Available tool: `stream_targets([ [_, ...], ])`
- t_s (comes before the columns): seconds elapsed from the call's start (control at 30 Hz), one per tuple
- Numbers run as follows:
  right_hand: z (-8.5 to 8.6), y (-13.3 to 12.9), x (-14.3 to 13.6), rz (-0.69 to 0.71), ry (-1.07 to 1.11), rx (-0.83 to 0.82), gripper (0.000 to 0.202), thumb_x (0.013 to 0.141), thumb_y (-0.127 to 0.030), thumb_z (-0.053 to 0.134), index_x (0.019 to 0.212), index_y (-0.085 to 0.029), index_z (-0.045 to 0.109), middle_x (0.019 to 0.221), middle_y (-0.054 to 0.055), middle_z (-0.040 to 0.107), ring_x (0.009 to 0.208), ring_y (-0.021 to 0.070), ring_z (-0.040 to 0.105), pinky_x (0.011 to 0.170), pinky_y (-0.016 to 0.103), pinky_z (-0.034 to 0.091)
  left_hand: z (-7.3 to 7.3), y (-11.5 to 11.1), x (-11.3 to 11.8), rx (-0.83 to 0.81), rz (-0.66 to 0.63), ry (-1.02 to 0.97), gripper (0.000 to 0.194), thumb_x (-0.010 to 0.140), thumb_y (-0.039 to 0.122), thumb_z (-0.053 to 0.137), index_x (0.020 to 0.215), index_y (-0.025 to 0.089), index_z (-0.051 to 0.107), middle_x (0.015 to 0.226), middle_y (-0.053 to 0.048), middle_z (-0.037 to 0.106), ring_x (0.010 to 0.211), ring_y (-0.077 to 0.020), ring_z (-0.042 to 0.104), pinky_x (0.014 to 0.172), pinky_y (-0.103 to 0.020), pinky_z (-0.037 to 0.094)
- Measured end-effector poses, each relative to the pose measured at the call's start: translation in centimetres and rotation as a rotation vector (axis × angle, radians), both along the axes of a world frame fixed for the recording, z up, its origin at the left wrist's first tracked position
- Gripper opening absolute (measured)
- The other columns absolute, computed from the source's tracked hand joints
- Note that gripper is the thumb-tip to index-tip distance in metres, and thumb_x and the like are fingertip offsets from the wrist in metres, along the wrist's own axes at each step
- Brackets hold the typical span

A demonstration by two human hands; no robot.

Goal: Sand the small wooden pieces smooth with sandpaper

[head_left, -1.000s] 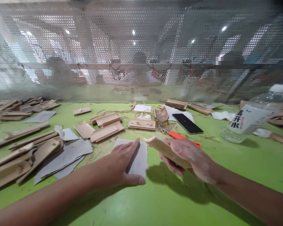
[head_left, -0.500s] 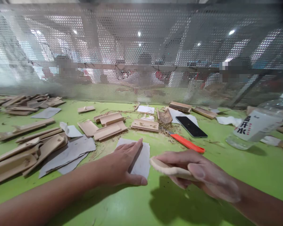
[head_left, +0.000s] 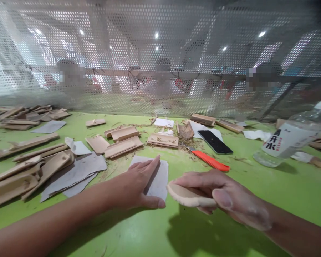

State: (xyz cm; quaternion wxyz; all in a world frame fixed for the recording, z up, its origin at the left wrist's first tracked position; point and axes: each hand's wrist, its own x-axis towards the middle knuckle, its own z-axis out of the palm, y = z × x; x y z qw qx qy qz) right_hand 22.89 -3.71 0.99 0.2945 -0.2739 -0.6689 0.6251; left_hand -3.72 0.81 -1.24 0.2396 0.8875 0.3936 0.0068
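My left hand (head_left: pixel 139 184) lies flat on a whitish sheet of sandpaper-like paper (head_left: pixel 160 180), fingers stretched out and thumb spread, pressing it on the green table (head_left: pixel 139 232). Above the table, just right of that sheet, my right hand (head_left: pixel 224 200) grips a pale, curved piece of wood or bamboo (head_left: pixel 189 195), fingers behind it and thumb along its near edge. The piece is tilted, its left end free and its right end hidden in the hand. Beyond the hands lie an orange-handled utility knife (head_left: pixel 210 160) and a carved bamboo piece (head_left: pixel 163 140).
More bamboo pieces (head_left: pixel 13 182) are heaped at left beside stacked paper sheets (head_left: pixel 72 175). A phone (head_left: pixel 215 141) and a lying water bottle (head_left: pixel 286 139) are at right. Shavings litter the middle. A perforated metal screen (head_left: pixel 160 71) stands behind, with people beyond it.
The piece in my right hand has tipped, so more of its broad face shows. My left hand stays on the sheet. The whole view has shifted slightly.
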Motion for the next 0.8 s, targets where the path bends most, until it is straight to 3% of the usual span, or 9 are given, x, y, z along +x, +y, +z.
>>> stream_targets([
  [0.1,-0.2,0.4,-0.1,-0.132,-0.232,0.208,0.047,0.094,-0.056,0.062,0.130,-0.029,0.076,0.089,0.005,0.069,0.068,0.0171,0.054,0.059,0.027,0.042,0.3,-0.1,0.2,-0.029,0.010,0.012,0.122,0.083,0.074,0.064,0.169,0.016,-0.001,0.173,-0.020,0.022,0.158,-0.0376,0.024,0.123,-0.053,0.031],
  [0.2,-1.5,1.8,0.0,-0.308,-0.616,0.721,0.047,0.093,-0.040,0.066,0.136,-0.022,0.072,0.104,0.011,0.072,0.080,0.0216,0.064,0.069,0.032,0.049,0.5,-0.3,0.3,-0.036,0.024,0.011,0.122,0.086,0.073,0.063,0.168,0.015,-0.005,0.172,-0.021,0.024,0.157,-0.0384,0.025,0.122,-0.052,0.033],
  [0.27,-2.4,2.8,0.0,-0.291,-0.808,1.039,0.046,0.094,-0.036,0.064,0.135,-0.017,0.072,0.098,0.011,0.071,0.074,0.0217,0.064,0.062,0.031,0.048,0.5,-0.3,0.4,-0.030,0.032,0.010,0.124,0.085,0.073,0.064,0.168,0.014,-0.007,0.171,-0.023,0.025,0.156,-0.0407,0.028,0.121,-0.054,0.034],
  [0.33,-3.0,3.6,-0.1,-0.233,-0.903,1.232,0.042,0.095,-0.032,0.063,0.134,-0.018,0.072,0.092,0.009,0.071,0.068,0.0205,0.063,0.056,0.030,0.044,0.5,-0.4,0.4,-0.027,0.030,0.011,0.124,0.085,0.073,0.064,0.168,0.014,-0.007,0.170,-0.024,0.026,0.156,-0.0416,0.027,0.120,-0.055,0.034],
  [0.57,-2.3,2.9,-1.1,-0.192,-0.861,1.522,0.033,0.100,-0.019,0.055,0.126,-0.010,0.074,0.081,0.006,0.072,0.065,0.0204,0.064,0.055,0.034,0.043,0.0,-0.3,0.2,-0.013,0.014,-0.007,0.124,0.086,0.073,0.064,0.168,0.013,-0.008,0.171,-0.023,0.025,0.158,-0.0392,0.024,0.123,-0.052,0.030],
  [0.8,-2.4,2.9,-0.8,-0.190,-0.873,1.546,0.033,0.101,-0.019,0.055,0.128,-0.009,0.072,0.081,0.006,0.071,0.067,0.0209,0.064,0.055,0.034,0.042,0.3,-0.3,0.4,-0.024,0.008,0.031,0.122,0.087,0.074,0.061,0.168,0.012,-0.005,0.172,-0.023,0.020,0.159,-0.0401,0.020,0.124,-0.055,0.029],
])
